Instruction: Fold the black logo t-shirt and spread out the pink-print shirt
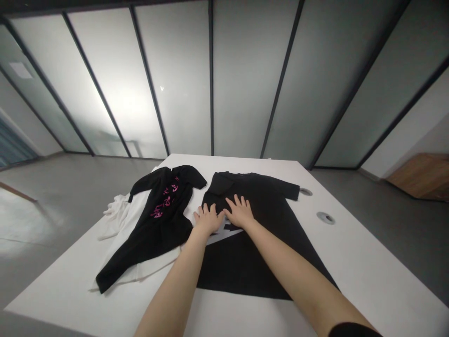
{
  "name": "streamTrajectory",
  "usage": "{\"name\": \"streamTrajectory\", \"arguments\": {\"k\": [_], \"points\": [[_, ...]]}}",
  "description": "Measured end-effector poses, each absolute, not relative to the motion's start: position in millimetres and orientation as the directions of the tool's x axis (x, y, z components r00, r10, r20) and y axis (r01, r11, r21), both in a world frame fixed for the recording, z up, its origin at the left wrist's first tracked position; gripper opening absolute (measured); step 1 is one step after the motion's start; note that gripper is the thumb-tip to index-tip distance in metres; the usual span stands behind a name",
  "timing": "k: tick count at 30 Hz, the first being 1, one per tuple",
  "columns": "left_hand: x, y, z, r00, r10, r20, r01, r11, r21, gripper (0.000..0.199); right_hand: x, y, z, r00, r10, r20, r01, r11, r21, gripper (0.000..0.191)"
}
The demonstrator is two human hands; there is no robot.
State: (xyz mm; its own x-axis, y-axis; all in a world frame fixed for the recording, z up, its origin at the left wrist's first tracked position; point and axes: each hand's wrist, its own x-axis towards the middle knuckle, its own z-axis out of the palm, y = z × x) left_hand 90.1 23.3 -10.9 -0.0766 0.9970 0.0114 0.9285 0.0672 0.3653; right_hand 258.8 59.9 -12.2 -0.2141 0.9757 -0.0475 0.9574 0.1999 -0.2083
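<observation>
A black T-shirt (280, 224) with a pale print lies spread on the white table, its neck toward the far edge. Its right sleeve stretches out flat, while the left sleeve is folded inward over the body. My left hand (208, 219) lies palm down at the shirt's left side, fingers spread. Beside it, my right hand (240, 211) rests flat on the chest, fingers also apart. The two thumbs nearly meet. Both hands cover part of the print, and neither grips any cloth.
Left of the shirt lies a black garment with pink lettering (168, 201), on top of white clothing (117, 222). Two grey round grommets (325, 217) sit at the right of the white table (365, 262). Frosted glass panels (242, 84) stand behind.
</observation>
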Motion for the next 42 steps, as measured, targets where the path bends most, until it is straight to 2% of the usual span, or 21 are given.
{"name": "streamTrajectory", "arguments": {"k": [2,4,7,10,12,14,18,20,22,25,29,32,34,36,39,41,42], "points": [[96,16,-18,-0.067,0.997,0.047,0.952,0.05,0.303,0.069,260,66,-14,-0.214,0.977,-0.02,0.946,0.202,-0.254,0.072],[100,12,-21,-0.059,0.995,0.076,0.969,0.039,0.245,0.07,262,69,-16,-0.219,0.974,0.064,0.907,0.227,-0.354,0.068],[101,10,-19,-0.072,0.995,0.073,0.983,0.058,0.175,0.071,271,69,-16,-0.24,0.942,0.234,0.805,0.328,-0.494,0.051],[101,11,-16,-0.067,0.995,0.072,0.989,0.056,0.139,0.071,289,62,-14,-0.254,0.88,0.4,0.671,0.459,-0.582,0.044],[101,11,-15,-0.061,0.996,0.072,0.989,0.051,0.137,0.071,310,52,-14,-0.226,0.875,0.429,0.63,0.467,-0.62,0.041],[101,10,-14,-0.059,0.996,0.07,0.989,0.049,0.141,0.071,338,38,-18,-0.182,0.922,0.34,0.684,0.368,-0.63,0.043],[102,9,-13,-0.058,0.996,0.071,0.988,0.047,0.146,0.07,406,8,-27,-0.122,0.991,0.049,0.761,0.125,-0.636,0.049],[102,8,-12,-0.053,0.996,0.073,0.988,0.042,0.15,0.07,439,-4,-26,-0.111,0.994,0.022,0.703,0.094,-0.705,0.045],[101,6,-8,-0.039,0.996,0.084,0.987,0.025,0.157,0.067,463,-13,-20,-0.011,1.0,0.004,0.623,0.01,-0.782,0.046],[101,-1,3,0.01,0.987,0.158,0.986,-0.036,0.163,0.054,481,-24,-4,0.071,0.996,-0.058,0.529,-0.087,-0.844,0.049],[116,-23,12,0.172,0.953,0.248,0.962,-0.217,0.165,0.039,475,-42,17,-0.08,0.992,-0.1,0.587,-0.034,-0.809,0.053],[134,-47,2,0.341,0.918,0.201,0.916,-0.373,0.148,0.05,461,-55,27,-0.206,0.974,-0.094,0.687,0.075,-0.723,0.052],[141,-63,-8,0.409,0.9,0.148,0.89,-0.43,0.153,0.061,453,-60,30,-0.273,0.949,-0.156,0.732,0.1,-0.674,0.045],[143,-77,-13,0.426,0.899,0.099,0.883,-0.438,0.171,0.065,448,-64,34,-0.309,0.905,-0.294,0.75,0.042,-0.66,0.036],[139,-87,-6,0.425,0.905,0.03,0.887,-0.423,0.184,0.067,447,-66,38,-0.284,0.799,-0.53,0.752,-0.157,-0.64,0.033],[136,-90,6,0.428,0.904,-0.008,0.889,-0.419,0.185,0.066,447,-66,40,-0.27,0.764,-0.586,0.747,-0.218,-0.628,0.035],[135,-90,11,0.43,0.902,-0.016,0.888,-0.42,0.188,0.064,447,-65,41,-0.283,0.785,-0.551,0.741,-0.186,-0.645,0.036]]}}
